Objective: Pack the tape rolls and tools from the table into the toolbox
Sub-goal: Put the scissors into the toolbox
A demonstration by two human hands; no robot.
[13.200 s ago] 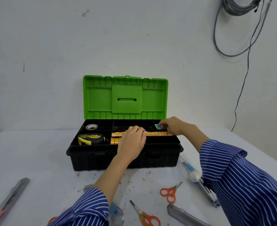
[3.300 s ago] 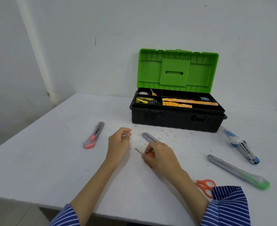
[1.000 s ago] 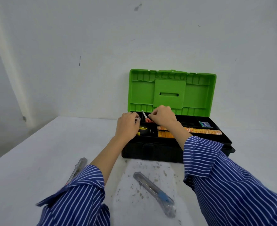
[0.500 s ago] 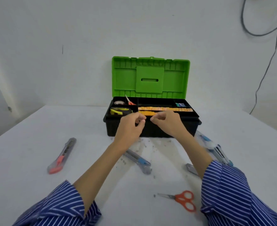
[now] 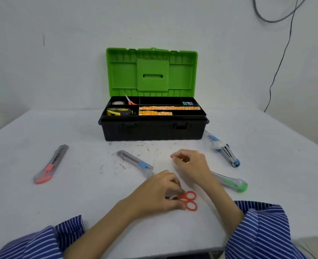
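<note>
Head view: left hand point(image 5: 160, 195) grip pinches orange scissors point(image 5: 187, 200) lying crosswise, handles rightward; right hand point(image 5: 191, 165) loosely curled.

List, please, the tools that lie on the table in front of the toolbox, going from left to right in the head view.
Red-tipped knife → blue-slider knife → orange scissors → green-tipped knife → blue-and-white tool.
</note>
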